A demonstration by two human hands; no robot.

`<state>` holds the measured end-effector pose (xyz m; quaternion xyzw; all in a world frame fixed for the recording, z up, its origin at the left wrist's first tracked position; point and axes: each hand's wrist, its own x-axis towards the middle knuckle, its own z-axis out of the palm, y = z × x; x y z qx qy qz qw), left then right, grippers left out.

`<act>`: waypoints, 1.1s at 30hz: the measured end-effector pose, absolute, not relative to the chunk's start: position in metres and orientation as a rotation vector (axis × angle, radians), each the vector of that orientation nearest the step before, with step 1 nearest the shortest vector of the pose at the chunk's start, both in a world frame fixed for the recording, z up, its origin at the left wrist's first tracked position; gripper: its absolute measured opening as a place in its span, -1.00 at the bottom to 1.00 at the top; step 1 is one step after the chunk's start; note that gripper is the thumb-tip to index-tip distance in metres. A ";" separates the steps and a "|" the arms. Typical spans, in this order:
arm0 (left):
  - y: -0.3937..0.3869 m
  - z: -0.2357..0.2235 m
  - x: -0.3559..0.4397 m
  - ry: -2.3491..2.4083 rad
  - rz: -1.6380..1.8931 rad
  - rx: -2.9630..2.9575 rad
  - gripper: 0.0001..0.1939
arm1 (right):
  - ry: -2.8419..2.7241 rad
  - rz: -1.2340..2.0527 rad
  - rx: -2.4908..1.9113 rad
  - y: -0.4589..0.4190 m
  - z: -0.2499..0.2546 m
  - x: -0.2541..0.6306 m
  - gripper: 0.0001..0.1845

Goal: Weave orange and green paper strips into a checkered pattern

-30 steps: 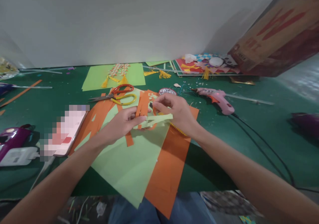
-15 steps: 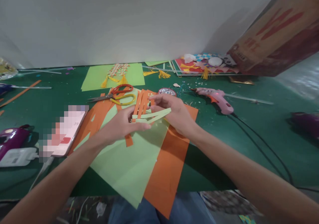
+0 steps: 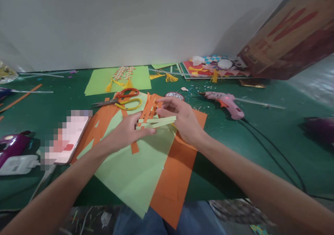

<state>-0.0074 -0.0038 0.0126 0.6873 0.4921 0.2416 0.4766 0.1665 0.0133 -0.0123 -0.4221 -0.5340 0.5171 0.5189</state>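
Note:
Orange paper strips (image 3: 147, 110) stand between my hands, crossed by pale green paper strips (image 3: 164, 121) that point right. My left hand (image 3: 127, 130) grips the near-left end of this crossing bundle, thumb lying along its near side. On the right, the fingers of my right hand (image 3: 180, 115) are bent and pinch at an orange strip; the fingertips are partly hidden. Under both hands lie a pale green paper sheet (image 3: 133, 172) and an orange paper sheet (image 3: 174, 179). Just beyond my left hand rest scissors (image 3: 127, 99) with one red and one yellow handle.
A pink glue gun (image 3: 227, 102) with a black cord lies to the right. On the left are a phone (image 3: 70, 137), a white charger (image 3: 21, 164) and more cut orange strips (image 3: 104, 123). Tasselled woven paper pieces (image 3: 124, 74) and a brown bag (image 3: 287, 40) are at the back.
My left thumb has shifted below the bundle, showing where the strips cross. The orange strips have fanned apart, and my right fingers have moved in against them.

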 end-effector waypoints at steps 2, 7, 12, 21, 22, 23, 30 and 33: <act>-0.004 0.012 -0.007 1.203 0.596 1.626 -0.68 | -1.254 1.310 -1.037 0.014 -0.010 0.167 -0.66; -0.004 0.015 -0.007 1.191 0.678 1.543 -0.68 | -1.180 1.497 -1.053 0.015 -0.005 0.171 -0.76; -0.003 0.016 -0.007 1.152 0.804 1.452 -0.67 | -1.224 1.564 -0.946 0.015 -0.001 0.174 -0.88; -0.003 0.015 -0.008 1.090 0.754 1.448 -0.66 | -1.262 1.534 -0.992 0.016 -0.004 0.173 -0.47; -0.003 0.015 -0.008 1.089 0.743 1.453 -0.66 | -1.278 1.519 -0.992 0.015 -0.005 0.173 -0.46; -0.004 0.016 -0.007 1.087 0.733 1.454 -0.66 | -1.290 1.510 -0.990 0.015 -0.005 0.173 -0.46; -0.002 0.013 -0.005 1.035 0.778 1.348 -0.66 | -1.406 1.418 -0.976 0.014 -0.005 0.174 -0.45; -0.002 0.011 -0.006 1.025 0.797 1.325 -0.69 | -1.434 1.383 -0.952 0.013 -0.006 0.173 -0.41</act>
